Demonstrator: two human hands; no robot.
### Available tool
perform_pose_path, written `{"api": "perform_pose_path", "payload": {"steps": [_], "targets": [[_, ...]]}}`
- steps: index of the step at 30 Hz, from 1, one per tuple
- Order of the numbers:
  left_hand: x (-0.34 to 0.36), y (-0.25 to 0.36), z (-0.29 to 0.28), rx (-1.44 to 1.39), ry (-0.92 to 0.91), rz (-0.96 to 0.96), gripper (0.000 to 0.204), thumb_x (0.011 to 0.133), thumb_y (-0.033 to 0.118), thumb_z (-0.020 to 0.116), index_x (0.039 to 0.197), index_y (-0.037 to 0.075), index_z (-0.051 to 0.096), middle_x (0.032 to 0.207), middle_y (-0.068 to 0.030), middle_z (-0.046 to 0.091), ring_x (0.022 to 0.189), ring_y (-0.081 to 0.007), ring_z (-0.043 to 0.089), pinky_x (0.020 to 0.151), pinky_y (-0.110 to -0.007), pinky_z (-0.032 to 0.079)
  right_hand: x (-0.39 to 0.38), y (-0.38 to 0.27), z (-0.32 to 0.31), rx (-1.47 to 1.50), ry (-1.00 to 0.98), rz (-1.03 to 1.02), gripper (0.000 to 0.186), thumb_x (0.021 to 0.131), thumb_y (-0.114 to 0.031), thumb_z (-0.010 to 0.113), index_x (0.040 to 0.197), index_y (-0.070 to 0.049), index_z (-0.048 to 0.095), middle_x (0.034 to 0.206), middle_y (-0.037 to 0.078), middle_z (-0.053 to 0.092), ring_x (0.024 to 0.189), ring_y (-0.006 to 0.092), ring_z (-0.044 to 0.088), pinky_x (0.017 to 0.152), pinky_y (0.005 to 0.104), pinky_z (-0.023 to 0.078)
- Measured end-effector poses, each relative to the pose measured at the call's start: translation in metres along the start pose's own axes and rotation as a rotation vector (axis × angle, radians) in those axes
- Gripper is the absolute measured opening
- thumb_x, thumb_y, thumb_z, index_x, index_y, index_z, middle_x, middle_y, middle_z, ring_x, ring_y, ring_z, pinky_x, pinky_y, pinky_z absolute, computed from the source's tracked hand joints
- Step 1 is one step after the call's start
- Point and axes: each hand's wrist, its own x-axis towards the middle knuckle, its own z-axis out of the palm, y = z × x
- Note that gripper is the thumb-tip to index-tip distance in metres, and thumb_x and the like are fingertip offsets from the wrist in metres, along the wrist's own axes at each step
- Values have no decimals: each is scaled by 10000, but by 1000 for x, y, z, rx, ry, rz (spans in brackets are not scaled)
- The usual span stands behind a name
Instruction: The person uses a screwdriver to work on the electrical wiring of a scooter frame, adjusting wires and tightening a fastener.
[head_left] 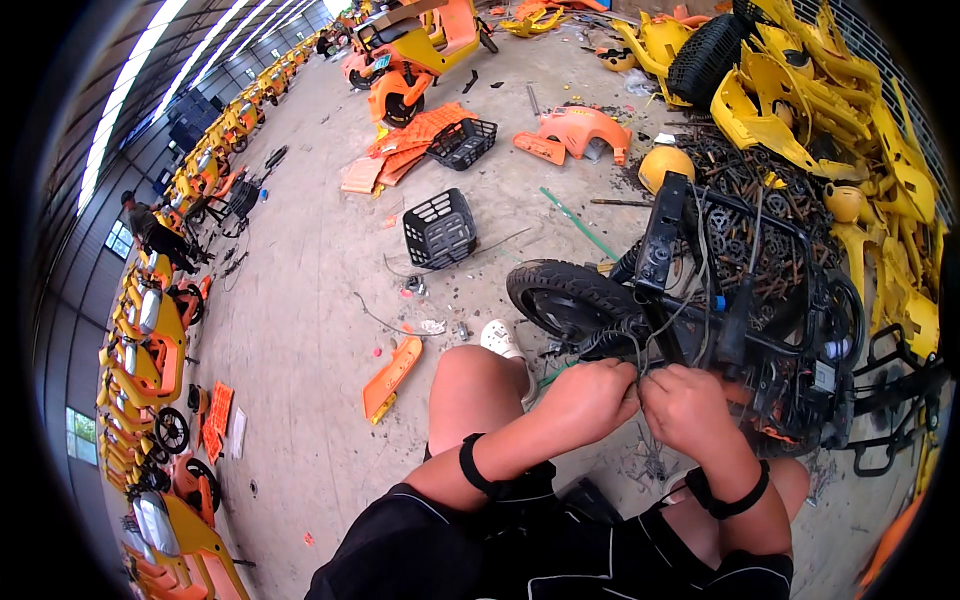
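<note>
My left hand (588, 400) and my right hand (688, 408) are close together, both with curled fingers, over the near side of a stripped black scooter frame (655, 250). A thin grey cable (704, 245) loops down from the frame's upright post to my fingers. Both hands pinch it, though the gripped stretch is mostly hidden by my knuckles. Just beyond my left hand lies the frame's black-tyred wheel (560, 292). To the right of my right hand, bare tubes and electrical parts (822, 378) of the frame are exposed.
Behind the frame rises a heap of rusty metal parts (745, 165) and yellow body panels (890, 185). A black basket (440, 228), an orange strip panel (394, 372) and orange fenders (580, 135) lie on the floor. Yellow-orange scooters (155, 340) line the left, where a person (155, 230) stands.
</note>
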Motion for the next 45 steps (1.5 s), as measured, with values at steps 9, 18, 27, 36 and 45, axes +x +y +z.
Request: {"api": "perform_pose_path", "payload": {"steps": [9,18,27,36,45], "targets": [[1,1,-5,-61,-10,53,232,793,205,700,794,-3,599,812,-191,641,827,-418,647,719,-516,518,0,0,-5,12,-4,-84,122,757,-125,723,767,-80,610,756,50,577,720,242,619,621,371,498],[1,2,-20,-86,-137,142,216,761,223,709,747,39,596,754,-125,634,773,-367,639,729,-451,459,-3,0,-12,65,-16,-190,182,700,-157,757,707,-94,586,711,41,548,681,238,593,576,375,473],[-7,4,-22,-146,-164,210,244,732,257,715,720,53,583,736,-118,628,747,-365,626,734,-448,437,-10,-8,-5,90,71,-254,238,654,-178,779,615,-124,551,632,15,504,593,214,566,513,374,434],[-17,-2,-14,-280,-247,275,235,710,158,721,683,56,511,657,-77,514,681,-332,553,742,-403,408,-26,-17,10,209,154,-259,281,605,-182,803,577,-126,530,588,14,511,543,210,566,483,353,427],[-15,-11,-2,-508,-275,341,218,671,75,709,693,17,500,652,-127,520,646,-367,526,667,-418,445,-32,-25,20,304,232,-189,299,576,-146,793,570,-117,496,578,25,491,518,235,551,468,359,411]]}}
